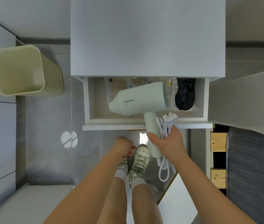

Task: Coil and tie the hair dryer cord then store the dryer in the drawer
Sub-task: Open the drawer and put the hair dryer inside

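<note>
Tabletop: we saw a broad, flat, matte pale-grey cabinet top with square edges, filling the upper middle.
Floor: smooth grey tiles with a glossy sheen and a round patch of reflected light.
Bed: at the far right, dark grey ribbed fabric lay over pale wooden slats.
Bin: a rounded-square bucket of pale yellow-green plastic stood on the floor, well apart from the drawer on the left.
Drawer: a white, boxy drawer was pulled out below the tabletop, with a flat front panel towards us.
Hair dryer: smooth mint-white plastic with a fat tapered barrel and a cylindrical handle. We held it in the air, the barrel over the drawer's inside and the handle crossing the front panel.
Right grip: it was wrapped round the handle, pressing the cord against it.
Left grip: it hung just below the drawer front, fingers loosely curled round nothing.
Cord: white and rubbery, gathered in long loops that dangled beneath the right grip. We could not tell whether it was tied.
Black pouch: a soft, crumpled dark piece lay in the drawer's right end.
Plug: white and flat-bladed, it stuck up beside the handle.
</note>
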